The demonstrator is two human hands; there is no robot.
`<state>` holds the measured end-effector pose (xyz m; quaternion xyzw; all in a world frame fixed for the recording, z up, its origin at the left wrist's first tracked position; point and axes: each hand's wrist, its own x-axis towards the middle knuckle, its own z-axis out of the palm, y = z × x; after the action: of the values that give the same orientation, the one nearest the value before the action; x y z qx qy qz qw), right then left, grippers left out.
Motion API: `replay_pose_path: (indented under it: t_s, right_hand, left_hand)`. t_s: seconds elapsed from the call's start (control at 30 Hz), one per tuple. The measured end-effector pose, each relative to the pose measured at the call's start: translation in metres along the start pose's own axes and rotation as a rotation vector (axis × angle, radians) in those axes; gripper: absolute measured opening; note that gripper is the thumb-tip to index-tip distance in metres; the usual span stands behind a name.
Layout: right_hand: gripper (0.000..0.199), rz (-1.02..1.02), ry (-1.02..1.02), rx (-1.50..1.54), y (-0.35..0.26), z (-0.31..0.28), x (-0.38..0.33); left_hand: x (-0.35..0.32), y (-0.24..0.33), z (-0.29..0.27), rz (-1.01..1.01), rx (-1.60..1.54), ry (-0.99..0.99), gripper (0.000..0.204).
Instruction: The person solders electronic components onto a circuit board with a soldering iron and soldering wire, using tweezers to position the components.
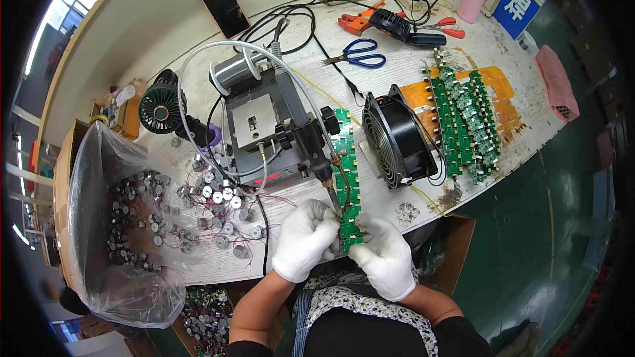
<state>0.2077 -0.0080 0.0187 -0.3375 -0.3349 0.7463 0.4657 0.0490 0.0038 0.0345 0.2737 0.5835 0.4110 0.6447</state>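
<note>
On the pale bench (387, 199), one grey soldering machine (254, 121) is our landmark; to its right we count one square black fan (400, 137) and, between the two, one green board strip (353, 172), its long axis running ahead from the white-gloved left hand (304, 239) and right hand (385, 256). At the machine's near right, the right pinches the strip's near end; the left meets its left edge, its grip too hidden for us to tell; neither is nearer. Beyond the machine lie one phone (225, 10) and one pair of blue-handled scissors (346, 56); left of it, uncountable small motors (228, 194).
</note>
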Motion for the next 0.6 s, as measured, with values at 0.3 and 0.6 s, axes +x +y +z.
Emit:
replay_pose_path:
  t_s: [0.3, 0.6]
  right_hand:
    - [0.043, -0.021, 0.028, -0.023, 0.009, -0.004, 0.0]
    - [0.049, 0.004, 0.023, 0.027, 0.015, -0.009, 0.0]
  left_hand:
    - [0.004, -0.007, 0.0, 0.028, 0.071, 0.046, 0.012]
    - [0.003, -0.009, 0.001, 0.031, 0.057, 0.019, 0.011]
